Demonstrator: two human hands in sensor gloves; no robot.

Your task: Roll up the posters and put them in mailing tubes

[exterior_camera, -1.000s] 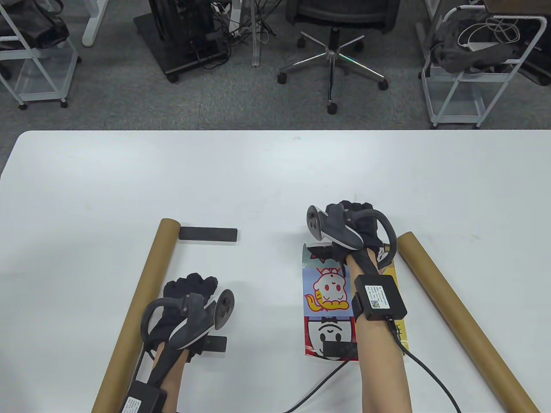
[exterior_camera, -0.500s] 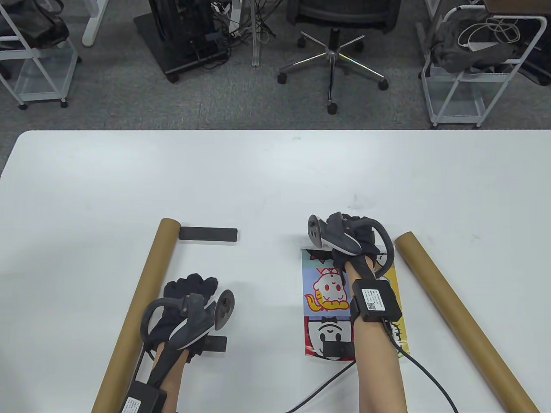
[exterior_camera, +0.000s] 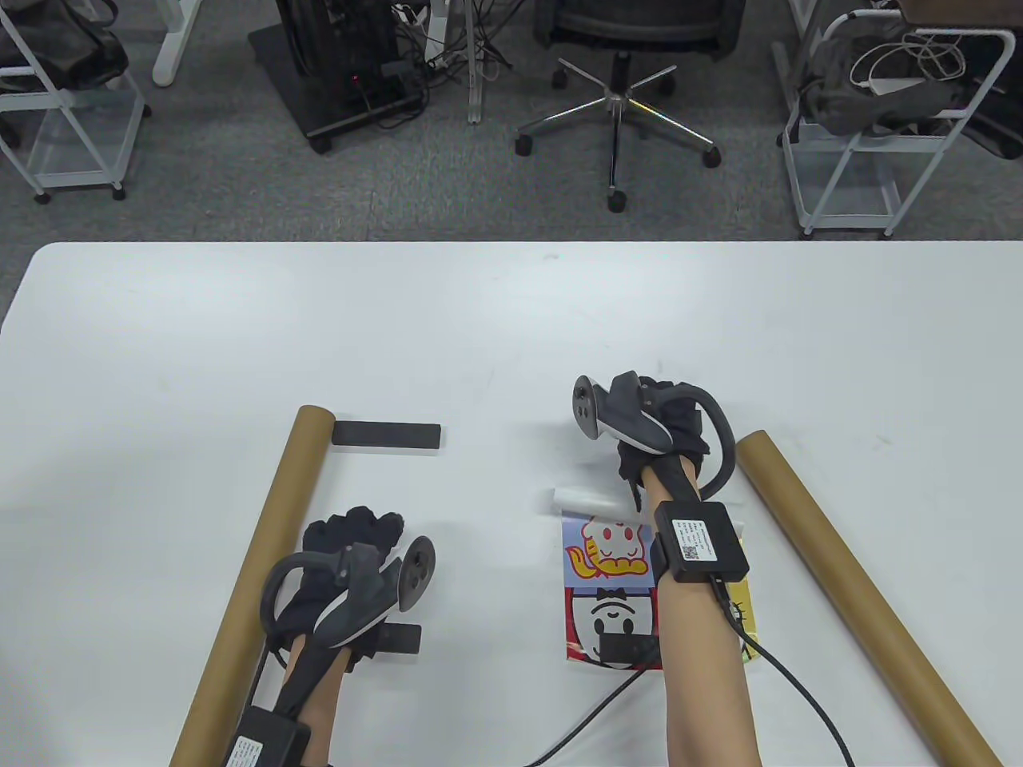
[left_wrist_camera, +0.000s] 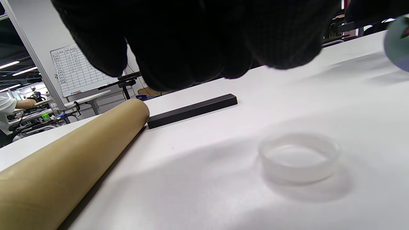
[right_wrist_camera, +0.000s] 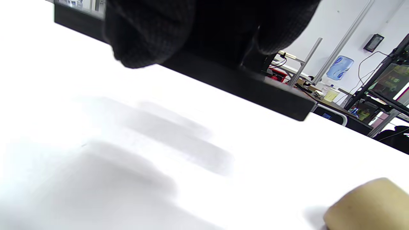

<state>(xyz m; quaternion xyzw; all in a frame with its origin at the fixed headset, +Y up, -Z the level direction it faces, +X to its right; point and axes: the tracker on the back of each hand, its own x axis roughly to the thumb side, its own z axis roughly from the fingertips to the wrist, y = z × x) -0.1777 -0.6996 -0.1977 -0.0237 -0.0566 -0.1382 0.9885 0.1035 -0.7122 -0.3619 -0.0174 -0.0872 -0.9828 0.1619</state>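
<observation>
A colourful cartoon poster (exterior_camera: 607, 575) lies on the white table (exterior_camera: 479, 335), its far end curled into a small roll (exterior_camera: 587, 502). My right hand (exterior_camera: 655, 415) hovers just beyond that curl and grips a black weight bar (right_wrist_camera: 230, 80), which the hand hides in the table view. A second black bar (exterior_camera: 622, 649) lies on the poster's near end. A brown mailing tube (exterior_camera: 855, 583) lies right of the poster, another tube (exterior_camera: 256, 575) at the left. My left hand (exterior_camera: 352, 551) rests on the table beside the left tube, holding nothing.
A black bar (exterior_camera: 387, 435) lies by the left tube's far end, also seen in the left wrist view (left_wrist_camera: 191, 110). Another bar (exterior_camera: 404, 639) sticks out under my left wrist. A clear plastic cap (left_wrist_camera: 298, 156) sits on the table. A cable (exterior_camera: 791, 687) trails from my right wrist.
My right hand came off the poster's far end with the black bar and moved slightly away. The freed far edge curled back toward me. My left hand has not moved.
</observation>
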